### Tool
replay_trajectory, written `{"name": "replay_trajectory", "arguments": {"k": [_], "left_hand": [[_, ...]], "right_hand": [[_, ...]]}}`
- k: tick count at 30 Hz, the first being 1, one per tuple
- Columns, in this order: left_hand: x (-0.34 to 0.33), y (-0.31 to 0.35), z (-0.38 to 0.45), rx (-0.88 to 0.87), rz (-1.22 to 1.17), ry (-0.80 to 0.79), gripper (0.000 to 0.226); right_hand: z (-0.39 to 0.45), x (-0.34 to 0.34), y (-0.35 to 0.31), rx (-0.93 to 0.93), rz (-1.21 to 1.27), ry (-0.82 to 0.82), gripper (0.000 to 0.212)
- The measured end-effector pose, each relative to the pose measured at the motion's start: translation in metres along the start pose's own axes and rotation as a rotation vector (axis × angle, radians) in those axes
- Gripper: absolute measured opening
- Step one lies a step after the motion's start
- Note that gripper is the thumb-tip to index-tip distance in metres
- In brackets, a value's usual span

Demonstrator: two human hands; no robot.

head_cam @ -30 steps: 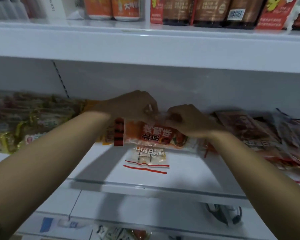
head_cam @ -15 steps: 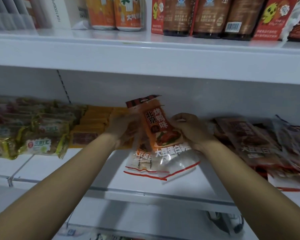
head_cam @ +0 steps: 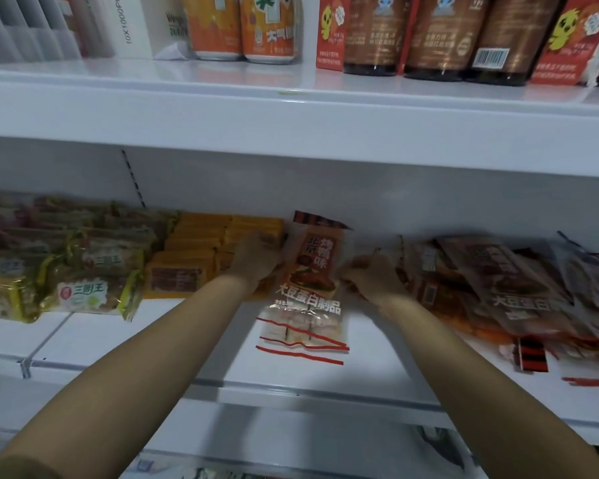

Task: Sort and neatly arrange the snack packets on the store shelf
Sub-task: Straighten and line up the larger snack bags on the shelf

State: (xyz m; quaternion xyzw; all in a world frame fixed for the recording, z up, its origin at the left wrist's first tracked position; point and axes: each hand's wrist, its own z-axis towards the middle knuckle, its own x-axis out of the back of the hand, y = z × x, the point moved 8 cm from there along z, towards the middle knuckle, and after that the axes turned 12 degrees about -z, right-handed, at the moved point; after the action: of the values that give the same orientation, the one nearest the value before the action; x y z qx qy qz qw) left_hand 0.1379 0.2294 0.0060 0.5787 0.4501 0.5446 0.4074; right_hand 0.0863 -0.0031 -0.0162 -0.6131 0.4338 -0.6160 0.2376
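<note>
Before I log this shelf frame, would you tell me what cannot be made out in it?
Head view only:
- Left hand fingers: behind the orange packet, so its grip is unclear.
- Packets beneath it: overlapped, count unclear.
- Brown packets: blurred, print mostly unreadable, cut by the right edge.
- Bottles and cans: tops cut by the top edge.
- Lower shelf: hidden by the arms.

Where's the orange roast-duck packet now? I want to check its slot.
Mid-shelf in the head view, the orange packet stands between the left hand and right hand, right of the yellow packets.
</note>
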Motion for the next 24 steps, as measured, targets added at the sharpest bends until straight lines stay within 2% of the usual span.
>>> {"name": "replay_trajectory", "arguments": {"k": [2,4,7,10,12,15,18,20,24], "left_hand": [[-0.002,0.001,0.004,-0.130,0.281,0.017,0.012],[-0.006,-0.001,0.004,-0.204,0.432,0.001,0.019],[-0.007,-0.011,0.009,-0.211,0.513,-0.011,0.013],[-0.006,-0.017,0.011,-0.207,0.507,-0.003,0.017],[-0.003,-0.014,0.011,-0.244,0.509,0.015,0.021],[-0.001,0.006,0.001,-0.371,0.503,0.070,0.033],[-0.022,0.029,-0.009,-0.493,0.491,-0.047,0.026],[-0.047,0.047,-0.018,-0.593,0.490,-0.136,0.018],[-0.106,0.061,-0.030,-0.528,0.412,-0.359,0.014]], "right_hand": [[0.001,-0.002,0.001,0.005,-0.037,0.008,0.006],[0.002,-0.006,0.002,0.007,-0.066,0.016,0.015],[0.006,-0.010,0.009,0.008,-0.145,0.075,0.039],[0.006,-0.011,0.012,0.007,-0.168,0.112,0.055],[0.004,-0.007,0.009,0.028,-0.206,0.135,0.052],[-0.001,0.003,0.005,0.061,-0.342,0.190,0.032],[-0.004,0.021,0.005,0.090,-0.426,0.251,0.016],[-0.007,0.043,0.007,0.122,-0.545,0.299,0.014],[-0.030,0.110,0.019,0.124,-0.869,0.446,0.043]]}}
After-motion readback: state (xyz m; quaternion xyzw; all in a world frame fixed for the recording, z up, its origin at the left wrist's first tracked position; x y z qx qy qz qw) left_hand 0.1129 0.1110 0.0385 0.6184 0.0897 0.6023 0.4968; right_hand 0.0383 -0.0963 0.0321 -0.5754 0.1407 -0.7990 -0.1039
